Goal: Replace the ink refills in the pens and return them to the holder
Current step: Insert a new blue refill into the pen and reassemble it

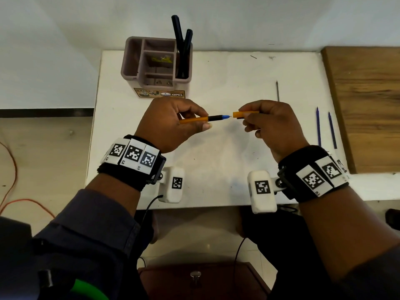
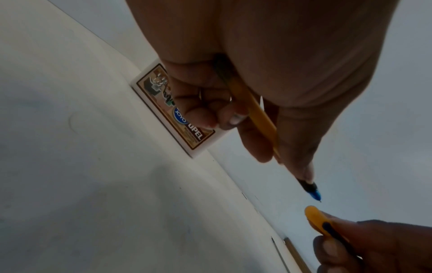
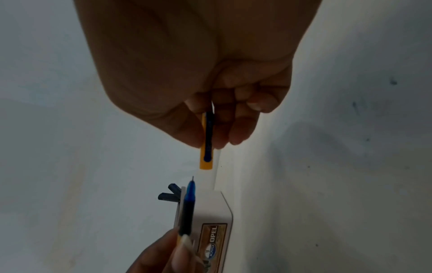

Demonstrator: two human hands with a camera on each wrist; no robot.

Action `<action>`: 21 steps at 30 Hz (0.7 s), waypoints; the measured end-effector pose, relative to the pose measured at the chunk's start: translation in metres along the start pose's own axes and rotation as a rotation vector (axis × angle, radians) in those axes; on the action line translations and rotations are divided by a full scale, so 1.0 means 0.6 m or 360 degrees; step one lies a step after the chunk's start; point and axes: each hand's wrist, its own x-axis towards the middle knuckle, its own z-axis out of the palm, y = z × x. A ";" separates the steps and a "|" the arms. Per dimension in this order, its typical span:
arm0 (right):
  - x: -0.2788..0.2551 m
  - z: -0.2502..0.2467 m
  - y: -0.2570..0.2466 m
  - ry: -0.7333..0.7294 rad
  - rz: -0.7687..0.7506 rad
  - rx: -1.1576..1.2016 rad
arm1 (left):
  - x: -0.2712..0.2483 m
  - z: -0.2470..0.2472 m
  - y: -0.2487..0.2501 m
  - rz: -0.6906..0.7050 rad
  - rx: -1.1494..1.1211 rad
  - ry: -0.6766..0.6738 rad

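My left hand (image 1: 173, 124) pinches an orange pen (image 1: 195, 120) with a black grip and blue tip, held level above the white table (image 1: 216, 165), tip pointing right. My right hand (image 1: 268, 126) grips the orange cap (image 1: 245, 114) with its dark clip, its mouth facing the tip across a small gap. In the left wrist view the pen (image 2: 259, 118) points at the cap (image 2: 315, 216). The right wrist view shows the cap (image 3: 207, 147) just above the pen tip (image 3: 190, 190). A mauve holder (image 1: 155, 61) stands behind with two dark pens (image 1: 183, 46) in its right compartment.
Two blue refills (image 1: 324, 128) lie at the table's right edge, and a thin grey refill (image 1: 277, 90) lies farther back. A wooden board (image 1: 368, 105) adjoins the table on the right. An orange cable (image 1: 13, 182) runs along the floor at left.
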 end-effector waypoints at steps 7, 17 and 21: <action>-0.004 0.009 -0.002 -0.0134 -0.0026 0.0027 | 0.001 0.003 0.002 0.0015 -0.0026 -0.0004; 0.001 0.006 0.002 -0.0033 -0.0100 0.0175 | 0.000 -0.001 0.001 0.0007 -0.0077 0.0003; -0.005 0.026 0.006 -0.0177 -0.0236 -0.0018 | -0.001 0.006 0.007 0.0023 -0.0029 -0.0047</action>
